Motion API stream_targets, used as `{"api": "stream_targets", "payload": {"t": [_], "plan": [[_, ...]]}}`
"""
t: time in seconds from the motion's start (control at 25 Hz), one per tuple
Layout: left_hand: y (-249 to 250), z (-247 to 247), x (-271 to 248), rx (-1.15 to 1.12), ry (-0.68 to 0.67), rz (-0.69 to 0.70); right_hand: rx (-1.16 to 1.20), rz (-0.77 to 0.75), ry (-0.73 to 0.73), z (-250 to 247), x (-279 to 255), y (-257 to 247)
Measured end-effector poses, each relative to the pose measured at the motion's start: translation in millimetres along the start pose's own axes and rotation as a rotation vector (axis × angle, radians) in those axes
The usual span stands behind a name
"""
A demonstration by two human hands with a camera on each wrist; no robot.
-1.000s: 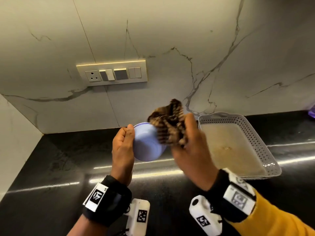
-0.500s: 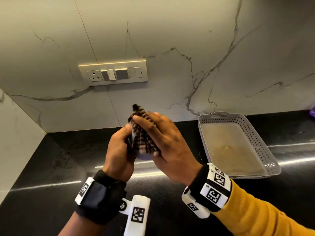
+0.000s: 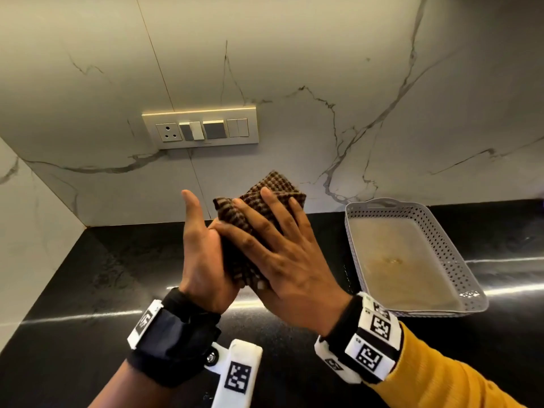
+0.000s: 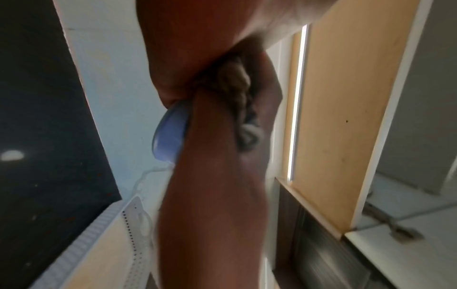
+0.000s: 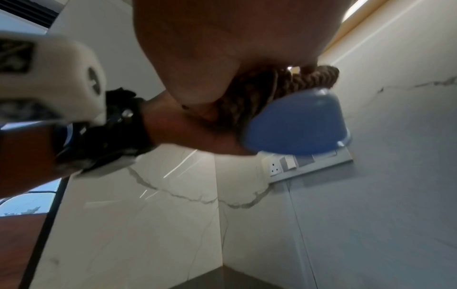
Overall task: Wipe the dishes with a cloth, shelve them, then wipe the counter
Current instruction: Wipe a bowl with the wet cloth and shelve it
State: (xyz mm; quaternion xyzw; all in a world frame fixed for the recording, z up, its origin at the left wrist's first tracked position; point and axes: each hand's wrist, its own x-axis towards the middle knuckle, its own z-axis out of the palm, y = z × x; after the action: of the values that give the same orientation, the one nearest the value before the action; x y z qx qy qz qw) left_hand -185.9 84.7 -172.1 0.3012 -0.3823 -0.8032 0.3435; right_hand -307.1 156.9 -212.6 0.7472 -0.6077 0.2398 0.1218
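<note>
A small blue bowl (image 5: 296, 125) is held up over the black counter (image 3: 88, 290); it also shows in the left wrist view (image 4: 168, 135). In the head view it is hidden by the hands and the cloth. My left hand (image 3: 203, 254) holds the bowl from the left, thumb pointing up and fingers out of sight behind it. A brown checked cloth (image 3: 273, 187) covers the bowl. My right hand (image 3: 276, 248) presses the cloth against it with spread, nearly straight fingers.
A grey perforated basket (image 3: 459, 260) stands on the counter to the right, near the marble wall. A switch panel (image 3: 200, 131) is mounted on the wall behind the hands. A side wall closes off the left corner.
The right hand brought the bunched cloth from beside the bowl onto it and now spreads its fingers over it. The bowl, visible a second ago, is now covered.
</note>
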Motion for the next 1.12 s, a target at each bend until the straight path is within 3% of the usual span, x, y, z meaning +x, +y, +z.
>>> {"api": "stream_targets", "payload": {"t": [0.08, 0.2, 0.28, 0.4, 0.6, 0.72, 0.84, 0.92, 1.12], "plan": [[-3.4, 1.1, 1.0, 0.049, -0.031, 0.016, 0.073, 0.082, 0.028, -6.4, 13.3, 12.7], [-7.1, -3.3, 4.9, 0.091, -0.021, 0.052, 0.422, 0.241, 0.136, -6.8, 18.3, 34.1], [-2.2, -8.6, 7.2, 0.002, -0.042, 0.053, 0.519, 0.235, 0.182, 0.5, 8.9, 35.6], [4.3, -10.5, 7.7, -0.162, -0.081, 0.039, 0.413, 0.186, 0.167, 11.9, -8.5, 17.3], [0.0, -8.1, 6.1, -0.035, -0.07, 0.003, 0.032, -0.024, -0.009, 1.3, -9.9, 5.1], [-1.2, -2.2, 3.0, 0.001, -0.164, -0.008, 0.051, 0.055, -0.031, -13.8, 10.7, 14.6], [-6.2, 2.8, 3.7, 0.164, -0.096, 0.07, 0.219, 0.172, -0.013, -23.9, 25.5, 25.8], [-5.9, 2.6, 7.9, 0.224, 0.01, 0.142, 0.449, 0.247, 0.02, -23.7, 26.2, 32.1], [-2.2, -6.9, 12.5, 0.128, 0.145, 0.173, 0.876, 0.388, 0.202, -8.4, 8.1, 28.2]]}}
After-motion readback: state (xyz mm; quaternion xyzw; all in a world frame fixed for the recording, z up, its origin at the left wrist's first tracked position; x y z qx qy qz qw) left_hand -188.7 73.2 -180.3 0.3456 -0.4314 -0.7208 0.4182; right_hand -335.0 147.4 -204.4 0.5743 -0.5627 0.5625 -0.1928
